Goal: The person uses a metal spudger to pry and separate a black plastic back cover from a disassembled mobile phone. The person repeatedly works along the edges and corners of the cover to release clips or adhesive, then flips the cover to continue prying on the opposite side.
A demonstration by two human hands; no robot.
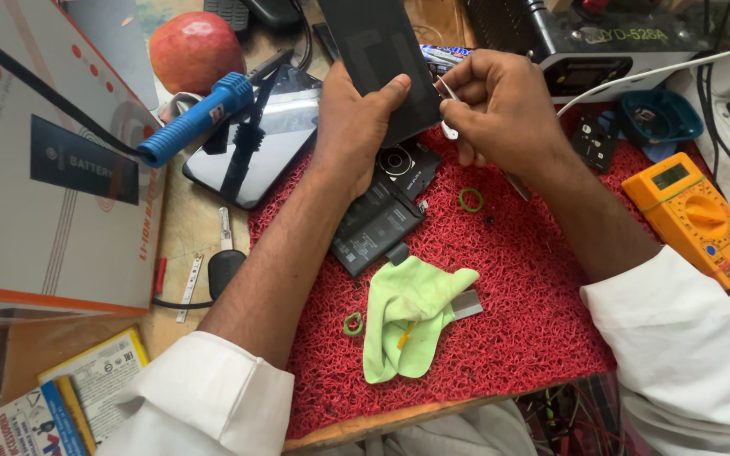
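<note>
The light is bright, soft daylight, with weak shadows under the left hand [356, 127]. Glare lies on the dark phone screen [255, 143] left of the fingers. Focus is sharp; edges bend slightly.

Most open room lies on the red mat [542, 295], bare along its right and near side between the two forearms. Nearer the middle, a green cloth [407, 317] and an opened phone body [382, 211] take up space, with two small green rings [471, 199] close by. To the left, a blue soldering iron [196, 118] rests across a dark phone [255, 148], and a large box [44, 160] blocks that edge. A yellow multimeter [690, 215] and tangled cables crowd the right edge. A dark station [585, 42] walls off the far side.
</note>
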